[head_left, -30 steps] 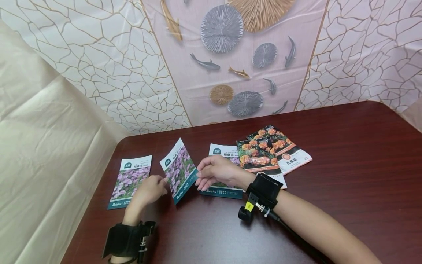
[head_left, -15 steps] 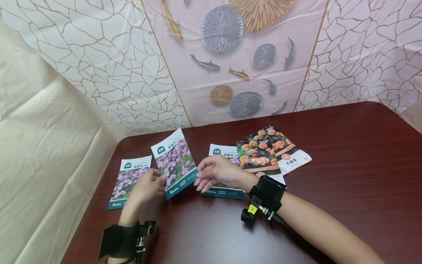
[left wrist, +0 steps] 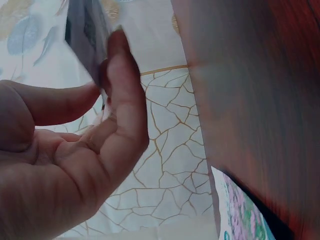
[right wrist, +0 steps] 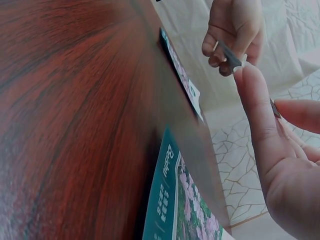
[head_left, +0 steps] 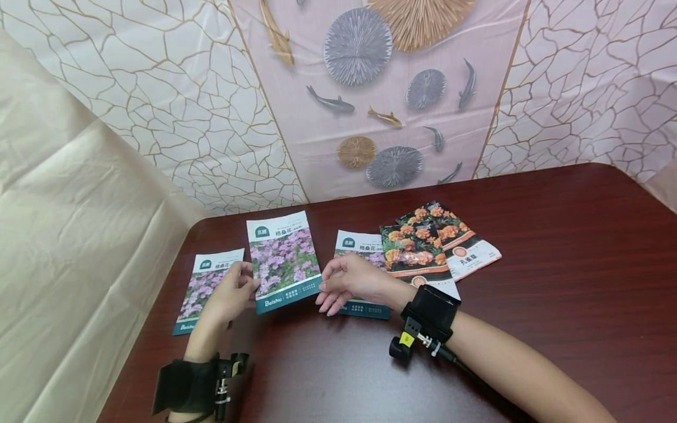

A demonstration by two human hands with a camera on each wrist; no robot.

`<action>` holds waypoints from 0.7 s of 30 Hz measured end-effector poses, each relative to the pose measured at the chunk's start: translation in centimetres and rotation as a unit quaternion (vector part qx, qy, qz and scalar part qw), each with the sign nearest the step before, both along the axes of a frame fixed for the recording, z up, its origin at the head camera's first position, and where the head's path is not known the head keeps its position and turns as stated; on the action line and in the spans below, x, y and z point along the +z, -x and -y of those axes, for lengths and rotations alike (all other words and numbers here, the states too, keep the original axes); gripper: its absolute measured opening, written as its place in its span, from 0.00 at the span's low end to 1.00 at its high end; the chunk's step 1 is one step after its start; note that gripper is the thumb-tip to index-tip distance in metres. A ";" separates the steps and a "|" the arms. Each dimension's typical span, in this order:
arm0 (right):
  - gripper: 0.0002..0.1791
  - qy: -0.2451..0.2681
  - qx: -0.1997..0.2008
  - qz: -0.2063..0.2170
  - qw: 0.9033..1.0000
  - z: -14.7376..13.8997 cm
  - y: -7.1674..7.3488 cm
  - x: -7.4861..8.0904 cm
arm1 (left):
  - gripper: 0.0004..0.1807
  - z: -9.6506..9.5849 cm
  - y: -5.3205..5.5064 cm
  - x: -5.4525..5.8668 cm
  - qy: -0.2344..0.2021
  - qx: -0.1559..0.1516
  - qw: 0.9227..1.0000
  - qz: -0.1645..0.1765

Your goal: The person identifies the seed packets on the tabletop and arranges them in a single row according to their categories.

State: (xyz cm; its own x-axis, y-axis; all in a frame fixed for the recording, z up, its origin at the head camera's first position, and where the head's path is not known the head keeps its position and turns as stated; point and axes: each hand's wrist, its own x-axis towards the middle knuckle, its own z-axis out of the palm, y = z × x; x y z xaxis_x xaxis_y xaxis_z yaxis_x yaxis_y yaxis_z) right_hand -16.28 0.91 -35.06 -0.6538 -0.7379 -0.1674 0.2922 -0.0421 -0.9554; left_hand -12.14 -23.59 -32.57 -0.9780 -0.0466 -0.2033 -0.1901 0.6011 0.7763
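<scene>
A seed packet with purple flowers and a teal lower band (head_left: 285,258) is held up between both hands, its front toward the head camera. My left hand (head_left: 230,294) pinches its left edge between thumb and fingers, seen closely in the left wrist view. At the lower right corner, my right hand (head_left: 357,281) pinches the packet with thumb and index finger; the other fingers extend below. A matching purple-flower packet (head_left: 197,296) lies partly behind my left hand. Another one (head_left: 351,244) lies beneath my right hand, partly covered by it.
Two orange marigold packets lie on the right, the front one (head_left: 415,252) overlapping the rear one (head_left: 468,244) and the neighbouring purple packet. All rest on a dark red wooden table (head_left: 328,376). Patterned cloth (head_left: 227,117) hangs behind, and plain beige cloth (head_left: 69,235) borders the left.
The held packet has turned from a tilted, bent position to face the camera more squarely. My left hand has shifted slightly left and up; my right hand has barely moved.
</scene>
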 end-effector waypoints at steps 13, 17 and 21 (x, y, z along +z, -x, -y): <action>0.12 -0.056 -0.009 -0.074 0.996 -1.7 0.3 -0.3 | 0.13 1.4 0.4 -0.4 -0.031 0.002 1.000 -0.001; 0.11 -0.107 -0.031 -0.132 0.985 -2.3 0.3 -0.1 | 0.14 1.8 0.5 -0.8 -0.019 0.013 1.000 0.004; 0.10 -0.148 -0.047 -0.197 0.968 -3.0 0.1 0.1 | 0.15 2.2 0.6 -1.1 0.003 0.020 1.000 0.010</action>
